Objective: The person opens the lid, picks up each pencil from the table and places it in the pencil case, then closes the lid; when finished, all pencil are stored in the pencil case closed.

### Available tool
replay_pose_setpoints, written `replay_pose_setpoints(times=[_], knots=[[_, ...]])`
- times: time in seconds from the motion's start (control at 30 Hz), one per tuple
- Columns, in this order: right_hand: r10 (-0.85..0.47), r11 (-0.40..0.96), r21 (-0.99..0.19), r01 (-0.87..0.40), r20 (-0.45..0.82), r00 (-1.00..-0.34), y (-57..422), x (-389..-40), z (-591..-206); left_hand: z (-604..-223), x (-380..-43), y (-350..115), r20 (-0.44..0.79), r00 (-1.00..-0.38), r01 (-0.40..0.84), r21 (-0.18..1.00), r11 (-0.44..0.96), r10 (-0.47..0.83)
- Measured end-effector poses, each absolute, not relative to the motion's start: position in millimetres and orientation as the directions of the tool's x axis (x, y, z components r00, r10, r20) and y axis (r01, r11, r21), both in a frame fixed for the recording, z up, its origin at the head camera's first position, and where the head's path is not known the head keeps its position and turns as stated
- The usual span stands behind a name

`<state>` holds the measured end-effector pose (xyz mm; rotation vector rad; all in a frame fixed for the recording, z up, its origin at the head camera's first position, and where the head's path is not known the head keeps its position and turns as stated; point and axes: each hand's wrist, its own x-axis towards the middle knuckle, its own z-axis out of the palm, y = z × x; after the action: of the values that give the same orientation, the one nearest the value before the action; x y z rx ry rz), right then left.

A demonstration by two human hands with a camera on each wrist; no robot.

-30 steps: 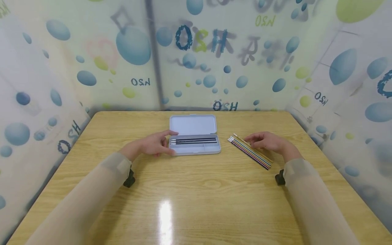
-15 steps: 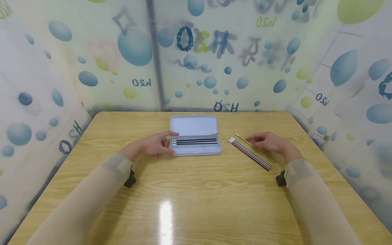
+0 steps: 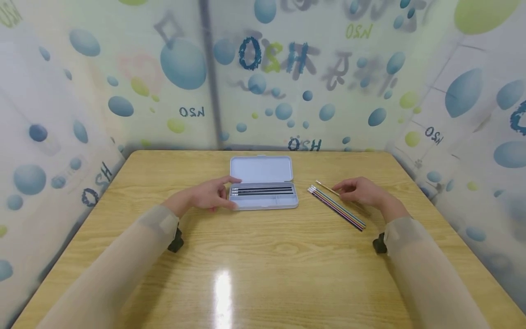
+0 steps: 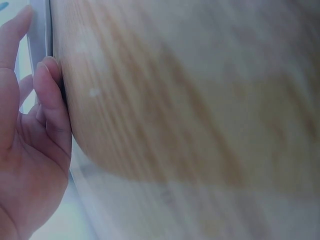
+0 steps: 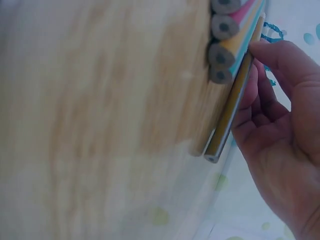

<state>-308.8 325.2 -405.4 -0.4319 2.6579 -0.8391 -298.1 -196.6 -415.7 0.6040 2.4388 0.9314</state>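
Note:
A pale blue pencil case (image 3: 256, 202) stands with its lid up toward the wall. Several black pencils (image 3: 265, 190) lie side by side in its back compartment. My left hand (image 3: 207, 194) grips the case's left end, index finger at the back corner and thumb at the front one. To the right of the case, my right hand (image 3: 361, 191) pinches a gold pencil (image 5: 229, 120) between thumb and fingers. Its eraser end points toward the wall. Just left of it lie several coloured pencils (image 3: 337, 209) in a row, their round unsharpened ends showing in the right wrist view.
The wood-grain table (image 3: 283, 265) reaches back to a patterned wall covering (image 3: 263, 123), with more of it at both sides. Two narrower sections divide the front of the case. A dark wrist device (image 3: 175, 241) shows under the left sleeve.
The gold pencil has come away from the coloured row toward the right, pinched in my right hand. My left hand stays on the case; the whole view shifts slightly.

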Motion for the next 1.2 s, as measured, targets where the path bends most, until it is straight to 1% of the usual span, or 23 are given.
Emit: replay_pose_setpoints(times=[0.23, 0.5, 0.63, 0.8, 0.97, 1.2], knots=[[-0.361, 0.782, -0.592, -0.196, -0.173, -0.916, 323, -307, -402, -416, -298, -197, -0.258, -0.799, 0.235, 0.699, 0.675, 0.544], [-0.346, 0.758, -0.610, -0.232, -0.074, -0.935, 319, -306, -395, -414, -299, -196, -0.252, -0.800, 0.236, 0.702, 0.673, 0.544], [-0.367, 0.735, -0.627, -0.259, -0.046, -0.929, 309, -305, -386, -413, -299, -196, -0.251, -0.801, 0.237, 0.700, 0.674, 0.543], [-0.393, 0.726, -0.627, -0.281, -0.042, -0.919, 294, -307, -379, -414, -299, -196, -0.253, -0.802, 0.237, 0.698, 0.676, 0.542], [-0.420, 0.722, -0.622, -0.304, -0.044, -0.907, 274, -309, -379, -416, -300, -196, -0.261, -0.801, 0.230, 0.696, 0.680, 0.539], [-0.479, 0.700, -0.614, -0.366, -0.024, -0.877, 244, -314, -380, -417, -301, -197, -0.267, -0.799, 0.218, 0.707, 0.673, 0.539]])
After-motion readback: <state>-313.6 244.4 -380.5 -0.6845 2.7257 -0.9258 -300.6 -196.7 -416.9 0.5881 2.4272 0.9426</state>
